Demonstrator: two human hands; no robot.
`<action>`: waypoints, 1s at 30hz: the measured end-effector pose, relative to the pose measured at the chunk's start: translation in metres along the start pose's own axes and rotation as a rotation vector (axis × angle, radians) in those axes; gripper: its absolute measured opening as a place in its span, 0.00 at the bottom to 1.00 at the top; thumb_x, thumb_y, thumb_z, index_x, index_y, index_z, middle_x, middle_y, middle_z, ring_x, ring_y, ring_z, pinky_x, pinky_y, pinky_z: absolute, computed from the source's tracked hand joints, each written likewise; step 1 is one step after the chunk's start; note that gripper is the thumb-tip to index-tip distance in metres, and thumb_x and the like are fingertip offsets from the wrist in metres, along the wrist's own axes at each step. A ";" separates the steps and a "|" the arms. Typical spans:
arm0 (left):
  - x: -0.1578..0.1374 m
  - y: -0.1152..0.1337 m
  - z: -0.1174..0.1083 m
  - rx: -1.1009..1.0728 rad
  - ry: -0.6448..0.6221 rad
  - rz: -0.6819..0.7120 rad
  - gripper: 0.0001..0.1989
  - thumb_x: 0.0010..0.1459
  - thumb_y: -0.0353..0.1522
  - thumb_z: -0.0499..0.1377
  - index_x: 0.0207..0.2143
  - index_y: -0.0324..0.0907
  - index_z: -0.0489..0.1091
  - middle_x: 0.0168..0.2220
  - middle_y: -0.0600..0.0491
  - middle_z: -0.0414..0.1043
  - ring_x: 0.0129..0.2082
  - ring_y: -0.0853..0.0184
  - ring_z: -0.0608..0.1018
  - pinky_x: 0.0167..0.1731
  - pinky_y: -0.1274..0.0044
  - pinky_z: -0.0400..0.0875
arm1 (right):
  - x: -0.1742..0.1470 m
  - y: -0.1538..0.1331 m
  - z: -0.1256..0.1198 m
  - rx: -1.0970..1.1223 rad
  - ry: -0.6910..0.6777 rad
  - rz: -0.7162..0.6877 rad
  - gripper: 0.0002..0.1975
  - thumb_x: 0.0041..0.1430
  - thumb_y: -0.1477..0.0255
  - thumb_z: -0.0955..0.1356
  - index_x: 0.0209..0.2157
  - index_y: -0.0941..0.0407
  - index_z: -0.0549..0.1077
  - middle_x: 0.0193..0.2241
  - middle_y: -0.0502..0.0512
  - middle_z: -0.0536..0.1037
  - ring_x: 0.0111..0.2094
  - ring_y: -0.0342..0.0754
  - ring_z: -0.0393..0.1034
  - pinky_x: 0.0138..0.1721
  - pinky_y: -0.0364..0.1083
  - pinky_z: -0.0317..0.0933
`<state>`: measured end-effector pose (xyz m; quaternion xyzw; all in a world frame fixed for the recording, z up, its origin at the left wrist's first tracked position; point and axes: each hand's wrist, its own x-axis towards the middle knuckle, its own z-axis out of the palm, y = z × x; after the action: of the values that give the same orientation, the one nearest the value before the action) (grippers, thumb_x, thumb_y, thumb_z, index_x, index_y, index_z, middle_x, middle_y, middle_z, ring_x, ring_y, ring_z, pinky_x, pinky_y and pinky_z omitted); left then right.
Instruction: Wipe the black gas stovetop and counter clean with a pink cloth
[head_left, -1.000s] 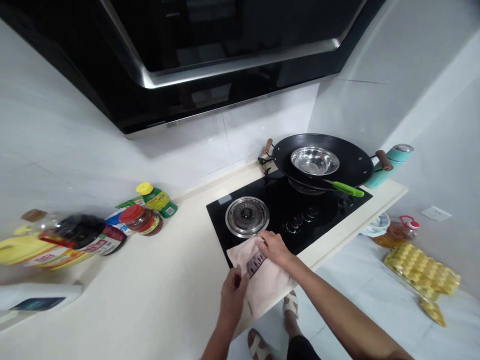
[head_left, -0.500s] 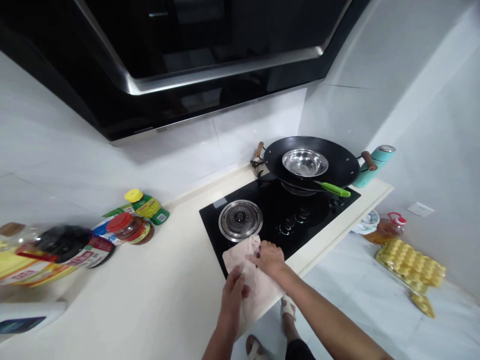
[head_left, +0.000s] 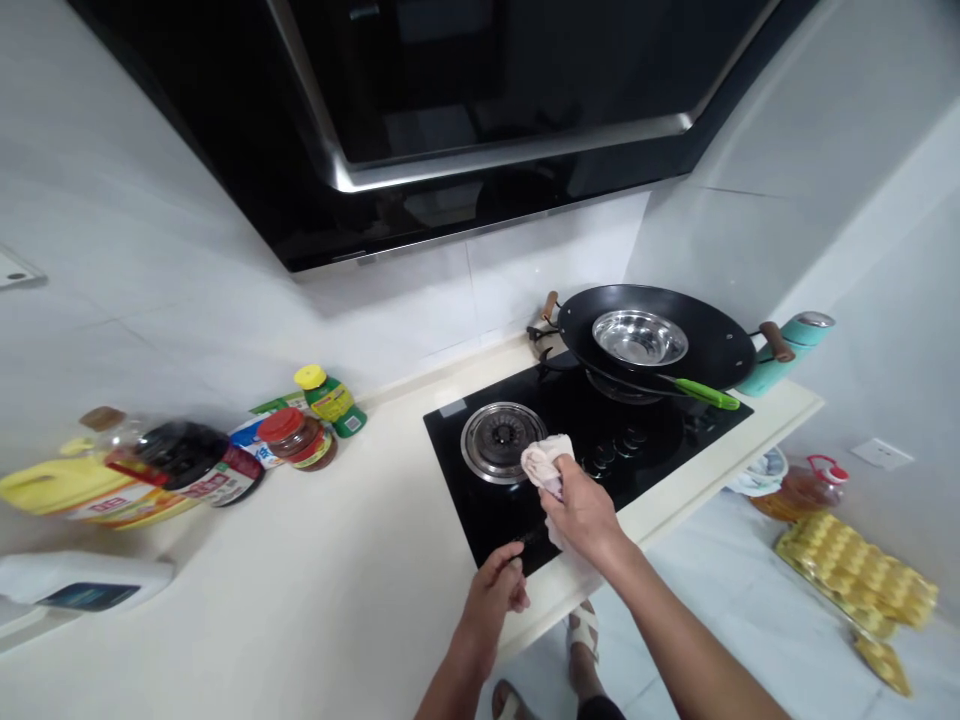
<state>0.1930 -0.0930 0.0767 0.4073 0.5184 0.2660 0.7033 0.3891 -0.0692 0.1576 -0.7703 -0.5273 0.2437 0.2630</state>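
The right hand (head_left: 581, 510) is clenched around a bunched pinkish cloth (head_left: 546, 462), whose crumpled upper end sticks out above the fingers and sits over the black glass hob (head_left: 525, 510), just beside the near edge of the left burner (head_left: 501, 441); a paler bit of the same cloth shows below the wrist, at the hob's front edge. The left hand (head_left: 496, 592) holds nothing: its fingers are curled loosely, and the fingertips rest at the front rim of the hob where the glass meets the cream countertop (head_left: 315, 590). On the right burner sits a black wok (head_left: 656, 335) with wooden handles, and inside it a shiny steel bowl (head_left: 640, 338); a green-handled utensil (head_left: 701, 393) lies across the wok's near rim. Behind the wok's right handle stands a teal flask (head_left: 784, 350) (tilted by the lens, as far as one can tell). Far to the left along the wall are a red-lidded jar (head_left: 296, 440), a yellow-capped green bottle (head_left: 330, 397) and a large yellow oil jug (head_left: 82, 490). Overhead hangs the dark range hood (head_left: 487, 110). On the floor to the right lies a yellow egg tray (head_left: 855, 570).
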 end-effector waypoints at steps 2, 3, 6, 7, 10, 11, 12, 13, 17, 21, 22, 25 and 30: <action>-0.005 -0.006 -0.013 0.000 0.049 0.000 0.39 0.47 0.58 0.64 0.51 0.39 0.72 0.26 0.58 0.70 0.24 0.71 0.71 0.30 0.74 0.64 | -0.007 -0.011 0.012 -0.081 -0.056 -0.037 0.15 0.63 0.68 0.67 0.51 0.53 0.70 0.45 0.56 0.78 0.40 0.50 0.75 0.42 0.46 0.60; -0.007 -0.010 -0.021 0.008 0.077 -0.002 0.38 0.47 0.58 0.64 0.50 0.39 0.72 0.26 0.58 0.70 0.24 0.71 0.71 0.30 0.75 0.64 | -0.011 -0.012 0.020 -0.085 -0.124 -0.076 0.16 0.62 0.69 0.67 0.52 0.53 0.70 0.49 0.57 0.78 0.42 0.50 0.75 0.44 0.46 0.61; -0.014 -0.024 -0.046 0.065 0.152 0.012 0.41 0.44 0.62 0.63 0.48 0.39 0.74 0.25 0.58 0.69 0.22 0.71 0.70 0.27 0.75 0.63 | -0.018 -0.004 0.043 -0.036 -0.316 -0.159 0.18 0.63 0.69 0.67 0.54 0.54 0.72 0.55 0.58 0.75 0.48 0.50 0.74 0.49 0.46 0.63; -0.015 -0.028 -0.054 0.094 0.175 0.026 0.41 0.43 0.63 0.63 0.47 0.39 0.74 0.24 0.58 0.69 0.21 0.70 0.70 0.26 0.74 0.63 | -0.017 -0.001 0.048 -0.034 -0.328 -0.160 0.18 0.65 0.68 0.66 0.55 0.54 0.73 0.56 0.59 0.75 0.50 0.50 0.73 0.51 0.46 0.62; -0.014 -0.038 -0.071 0.217 0.255 0.101 0.42 0.44 0.65 0.59 0.46 0.39 0.75 0.24 0.56 0.70 0.24 0.66 0.73 0.28 0.71 0.69 | -0.004 0.002 0.063 -0.132 -0.213 -0.129 0.21 0.71 0.65 0.60 0.59 0.53 0.73 0.59 0.61 0.74 0.58 0.54 0.68 0.59 0.51 0.59; -0.012 -0.040 -0.075 0.266 0.285 0.137 0.41 0.46 0.64 0.58 0.46 0.40 0.75 0.26 0.54 0.72 0.27 0.64 0.75 0.31 0.69 0.72 | 0.001 0.000 0.071 -0.180 -0.172 -0.118 0.22 0.72 0.63 0.59 0.61 0.52 0.72 0.61 0.61 0.73 0.61 0.57 0.65 0.61 0.55 0.57; -0.009 -0.042 -0.079 0.319 0.314 0.177 0.39 0.48 0.63 0.57 0.45 0.41 0.76 0.30 0.51 0.75 0.31 0.62 0.77 0.35 0.67 0.74 | 0.006 -0.002 0.081 -0.223 -0.154 -0.107 0.24 0.73 0.60 0.58 0.64 0.51 0.70 0.63 0.61 0.71 0.64 0.60 0.62 0.64 0.59 0.53; -0.006 -0.042 -0.084 0.376 0.343 0.222 0.37 0.50 0.62 0.56 0.46 0.42 0.76 0.36 0.48 0.78 0.37 0.59 0.79 0.41 0.65 0.76 | 0.009 -0.003 0.092 -0.260 -0.155 -0.098 0.26 0.73 0.57 0.59 0.66 0.49 0.68 0.67 0.62 0.67 0.67 0.63 0.58 0.66 0.63 0.49; 0.006 -0.034 -0.121 0.637 0.467 0.371 0.29 0.54 0.54 0.56 0.48 0.44 0.77 0.51 0.40 0.75 0.55 0.51 0.75 0.60 0.55 0.68 | 0.002 0.017 0.139 -0.374 -0.184 -0.142 0.36 0.70 0.49 0.61 0.74 0.47 0.55 0.77 0.59 0.45 0.76 0.69 0.33 0.71 0.70 0.27; 0.013 -0.014 -0.180 0.880 0.603 0.393 0.27 0.60 0.45 0.51 0.55 0.43 0.74 0.63 0.35 0.67 0.65 0.43 0.66 0.64 0.42 0.55 | -0.008 0.063 0.144 -0.465 -0.065 -0.092 0.35 0.72 0.53 0.58 0.75 0.49 0.51 0.77 0.58 0.38 0.76 0.65 0.27 0.72 0.67 0.23; 0.014 -0.010 -0.194 0.923 0.624 0.393 0.27 0.62 0.44 0.50 0.57 0.42 0.73 0.66 0.34 0.64 0.68 0.42 0.63 0.65 0.41 0.52 | -0.006 0.071 0.140 -0.492 -0.027 -0.044 0.35 0.73 0.55 0.58 0.75 0.51 0.51 0.77 0.59 0.39 0.76 0.65 0.27 0.72 0.66 0.24; 0.023 -0.006 -0.223 1.031 0.653 0.398 0.28 0.64 0.43 0.48 0.59 0.41 0.71 0.70 0.36 0.60 0.73 0.46 0.56 0.68 0.44 0.48 | 0.015 0.081 0.126 -0.551 0.062 0.073 0.34 0.73 0.59 0.57 0.75 0.58 0.52 0.76 0.65 0.42 0.76 0.65 0.31 0.73 0.63 0.30; 0.040 -0.024 -0.247 1.390 0.686 0.405 0.31 0.67 0.45 0.43 0.65 0.44 0.66 0.72 0.41 0.59 0.73 0.52 0.58 0.67 0.53 0.56 | 0.081 0.073 0.118 -0.546 0.147 0.070 0.31 0.75 0.65 0.54 0.73 0.62 0.55 0.75 0.66 0.49 0.76 0.63 0.37 0.73 0.59 0.34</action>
<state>-0.0287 -0.0007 0.0031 0.7340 0.6687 0.1152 0.0283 0.3882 0.0025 0.0138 -0.8460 -0.5260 0.0454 0.0747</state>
